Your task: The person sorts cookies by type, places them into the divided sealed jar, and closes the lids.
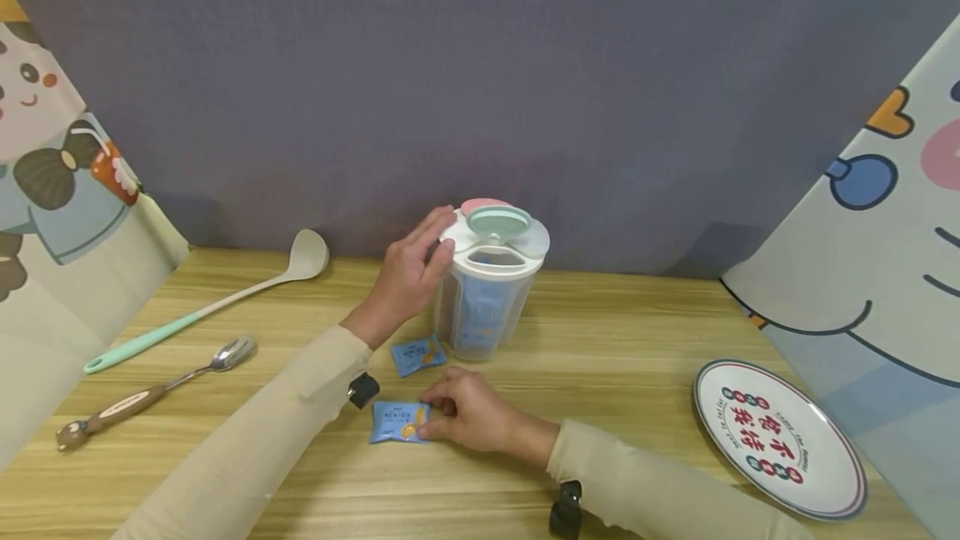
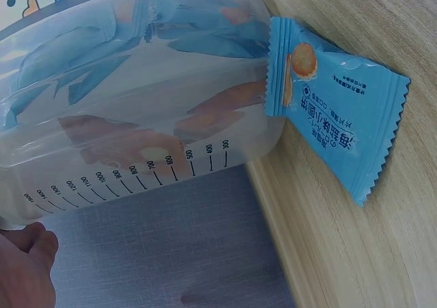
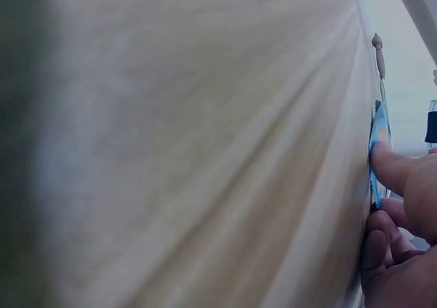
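A clear storage container (image 1: 480,319) with a white lid (image 1: 456,233) stands upright at the table's middle, blue snack packets showing inside. My left hand (image 1: 408,273) holds the lid's left edge, thumb in front and fingers further back. Measuring marks run along the container's wall (image 2: 147,185) in the left wrist view. With thumb and fingers, my right hand (image 1: 480,411) pinches the right end of a blue snack packet (image 1: 397,422) low over the table. A second blue packet (image 1: 417,355) lies close by the container's base. The right wrist view shows the pinched packet (image 3: 377,158) edge-on.
To the left lie a ladle (image 1: 225,300) with a mint handle and a fork-tipped spoon (image 1: 161,390) with a bear-ended brown handle. A white plate (image 1: 817,440) with red characters sits at the right. A grey panel (image 1: 480,90) rises behind the table (image 1: 622,340).
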`<control>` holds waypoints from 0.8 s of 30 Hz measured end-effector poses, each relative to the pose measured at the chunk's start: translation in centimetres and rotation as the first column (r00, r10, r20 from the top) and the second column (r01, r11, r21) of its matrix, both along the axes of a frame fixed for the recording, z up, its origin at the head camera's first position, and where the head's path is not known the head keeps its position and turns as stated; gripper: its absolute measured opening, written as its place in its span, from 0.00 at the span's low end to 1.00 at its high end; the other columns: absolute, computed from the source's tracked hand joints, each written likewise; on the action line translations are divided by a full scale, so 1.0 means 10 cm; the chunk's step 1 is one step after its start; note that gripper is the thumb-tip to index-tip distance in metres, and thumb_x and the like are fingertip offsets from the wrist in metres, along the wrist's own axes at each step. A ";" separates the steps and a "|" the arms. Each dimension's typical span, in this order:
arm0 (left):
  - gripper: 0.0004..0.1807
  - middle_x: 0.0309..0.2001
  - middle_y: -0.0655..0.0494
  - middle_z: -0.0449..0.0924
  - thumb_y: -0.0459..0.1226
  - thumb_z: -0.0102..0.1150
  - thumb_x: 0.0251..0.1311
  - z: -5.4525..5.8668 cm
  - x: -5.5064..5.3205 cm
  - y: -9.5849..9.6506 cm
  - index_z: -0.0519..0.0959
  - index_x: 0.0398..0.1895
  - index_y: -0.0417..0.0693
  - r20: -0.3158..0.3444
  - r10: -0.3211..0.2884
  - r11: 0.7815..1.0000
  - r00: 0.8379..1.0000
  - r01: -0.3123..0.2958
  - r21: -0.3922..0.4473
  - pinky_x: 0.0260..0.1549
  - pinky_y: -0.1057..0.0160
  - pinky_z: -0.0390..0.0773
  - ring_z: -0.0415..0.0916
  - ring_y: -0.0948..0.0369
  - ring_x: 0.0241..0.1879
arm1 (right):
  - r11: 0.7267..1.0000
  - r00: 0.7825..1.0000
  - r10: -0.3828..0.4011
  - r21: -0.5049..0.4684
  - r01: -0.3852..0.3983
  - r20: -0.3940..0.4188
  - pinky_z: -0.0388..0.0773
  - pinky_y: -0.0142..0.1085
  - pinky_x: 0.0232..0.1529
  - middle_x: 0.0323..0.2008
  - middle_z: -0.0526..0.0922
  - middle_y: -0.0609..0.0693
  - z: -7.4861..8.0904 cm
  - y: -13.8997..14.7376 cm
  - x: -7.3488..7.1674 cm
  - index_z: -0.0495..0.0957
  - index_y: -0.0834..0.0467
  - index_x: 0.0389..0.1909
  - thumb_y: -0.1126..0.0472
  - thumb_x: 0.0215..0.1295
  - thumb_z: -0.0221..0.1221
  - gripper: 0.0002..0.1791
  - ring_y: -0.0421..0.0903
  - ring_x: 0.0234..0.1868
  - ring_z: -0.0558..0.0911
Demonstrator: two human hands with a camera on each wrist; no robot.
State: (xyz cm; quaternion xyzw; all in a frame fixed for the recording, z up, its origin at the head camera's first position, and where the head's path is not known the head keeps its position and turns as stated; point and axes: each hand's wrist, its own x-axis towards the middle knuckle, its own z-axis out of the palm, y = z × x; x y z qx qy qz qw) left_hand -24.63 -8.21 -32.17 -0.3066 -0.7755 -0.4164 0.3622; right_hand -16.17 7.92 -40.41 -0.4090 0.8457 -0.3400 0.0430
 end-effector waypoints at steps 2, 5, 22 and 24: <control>0.24 0.62 0.42 0.69 0.41 0.43 0.68 0.00 0.00 0.00 0.73 0.59 0.35 0.000 0.001 1.000 1.000 -0.001 -0.001 0.58 0.57 0.66 0.67 0.51 0.60 | 1.000 1.000 -0.007 0.004 0.007 0.004 0.70 0.24 0.30 0.27 0.75 0.45 0.00 0.00 0.00 0.83 0.64 0.40 0.58 0.50 0.71 0.18 0.35 0.28 0.70; 0.23 0.62 0.42 0.69 0.41 0.43 0.68 0.01 0.01 0.00 0.73 0.59 0.35 0.001 0.003 1.000 1.000 -0.003 -0.002 0.58 0.56 0.67 0.68 0.51 0.60 | 1.000 1.000 -0.015 -0.008 0.015 0.013 0.70 0.25 0.30 0.27 0.75 0.45 -0.01 0.00 0.00 0.83 0.63 0.38 0.59 0.49 0.72 0.17 0.35 0.28 0.71; 0.23 0.62 0.45 0.70 0.40 0.45 0.67 0.00 0.00 0.00 0.73 0.59 0.35 -0.010 0.003 1.000 1.000 -0.003 0.002 0.58 0.57 0.67 0.68 0.53 0.60 | 0.981 0.988 -0.068 -0.171 0.092 0.140 0.75 0.28 0.25 0.24 0.81 0.43 -0.03 0.04 0.03 0.82 0.61 0.28 0.67 0.52 0.68 0.04 0.33 0.24 0.74; 0.23 0.62 0.44 0.70 0.40 0.44 0.67 0.00 0.00 0.00 0.73 0.59 0.35 -0.009 0.002 1.000 1.000 -0.002 0.002 0.58 0.57 0.66 0.68 0.53 0.60 | 0.979 0.985 -0.081 -0.175 0.107 0.149 0.76 0.28 0.26 0.24 0.82 0.44 -0.01 0.06 0.03 0.83 0.61 0.28 0.67 0.53 0.67 0.03 0.33 0.24 0.76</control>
